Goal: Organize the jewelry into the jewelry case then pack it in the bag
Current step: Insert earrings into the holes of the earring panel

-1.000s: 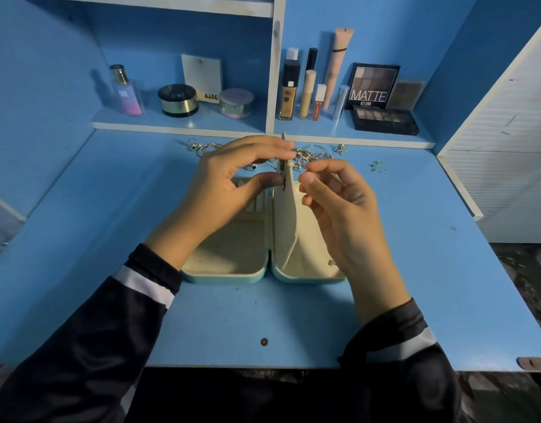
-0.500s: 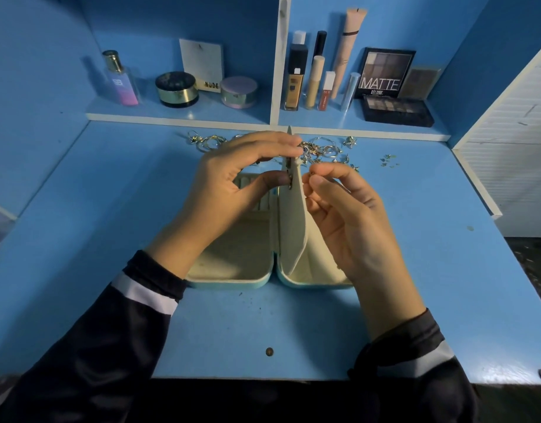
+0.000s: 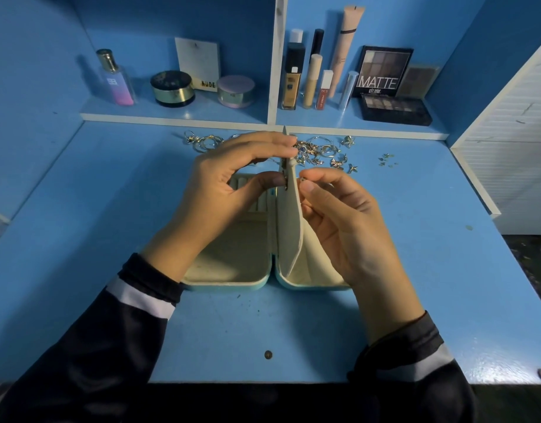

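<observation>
A light blue jewelry case [image 3: 232,282] with a cream lining lies open in the middle of the blue desk. Its cream inner flap [image 3: 290,227] stands upright between the two halves. My left hand [image 3: 229,190] pinches the top of that flap between thumb and fingers. My right hand [image 3: 339,215] pinches a small metal earring [image 3: 303,180] against the flap's right face. Loose jewelry [image 3: 318,151] in gold and silver lies scattered on the desk behind the case, partly hidden by my left hand. No bag is in view.
A low shelf [image 3: 177,117] along the back holds a perfume bottle [image 3: 116,77], jars, tubes and eyeshadow palettes [image 3: 394,109]. More hoops [image 3: 205,141] lie at the left of the pile. A white slatted panel [image 3: 507,154] bounds the right side. A small round dot [image 3: 267,354] marks the desk front.
The camera has tilted so the scene sits a little lower in view. My right hand's fingertips shifted slightly on the flap. My left hand keeps its pinch at the flap's top.
</observation>
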Available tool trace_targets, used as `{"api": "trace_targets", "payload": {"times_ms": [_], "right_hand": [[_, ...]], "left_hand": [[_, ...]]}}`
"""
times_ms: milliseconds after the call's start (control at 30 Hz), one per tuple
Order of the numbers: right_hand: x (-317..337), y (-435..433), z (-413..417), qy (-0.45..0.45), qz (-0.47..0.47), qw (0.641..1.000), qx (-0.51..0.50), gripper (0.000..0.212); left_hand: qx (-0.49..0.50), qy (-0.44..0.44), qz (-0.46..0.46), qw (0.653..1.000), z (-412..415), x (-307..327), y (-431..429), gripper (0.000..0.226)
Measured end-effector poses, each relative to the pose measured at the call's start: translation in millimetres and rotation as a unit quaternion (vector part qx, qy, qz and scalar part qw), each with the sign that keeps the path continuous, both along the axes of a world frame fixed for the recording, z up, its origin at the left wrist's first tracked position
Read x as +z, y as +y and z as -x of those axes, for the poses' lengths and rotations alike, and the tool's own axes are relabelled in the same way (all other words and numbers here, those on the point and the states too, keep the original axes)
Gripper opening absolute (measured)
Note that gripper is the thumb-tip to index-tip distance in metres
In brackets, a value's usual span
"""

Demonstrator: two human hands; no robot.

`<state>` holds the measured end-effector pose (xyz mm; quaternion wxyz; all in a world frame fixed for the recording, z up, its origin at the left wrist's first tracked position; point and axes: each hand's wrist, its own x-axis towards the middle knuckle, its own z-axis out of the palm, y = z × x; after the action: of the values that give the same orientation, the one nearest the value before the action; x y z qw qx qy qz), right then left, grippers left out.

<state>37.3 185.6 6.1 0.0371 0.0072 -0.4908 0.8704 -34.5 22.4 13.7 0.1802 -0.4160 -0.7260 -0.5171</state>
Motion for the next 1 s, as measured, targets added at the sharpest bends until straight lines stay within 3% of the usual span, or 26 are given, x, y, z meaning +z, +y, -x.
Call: {"api": "trace_targets", "payload": {"times_ms": [733,1000], "right_hand": [[-0.3,-3.2,1.0,0.02,-0.015,1.0,-0.015,0.012],[-3.2,-4.9,1.7,0.034,-0.063,0.996,-0.047,0.011]], "left_hand": [[-0.008,-0.015,-0.018,1.0,-0.4,-1.7,1.6,0.025],[-0.015,-0.022,-0.019,0.999,0.7,-0.5,-0.5,0.027]]}}
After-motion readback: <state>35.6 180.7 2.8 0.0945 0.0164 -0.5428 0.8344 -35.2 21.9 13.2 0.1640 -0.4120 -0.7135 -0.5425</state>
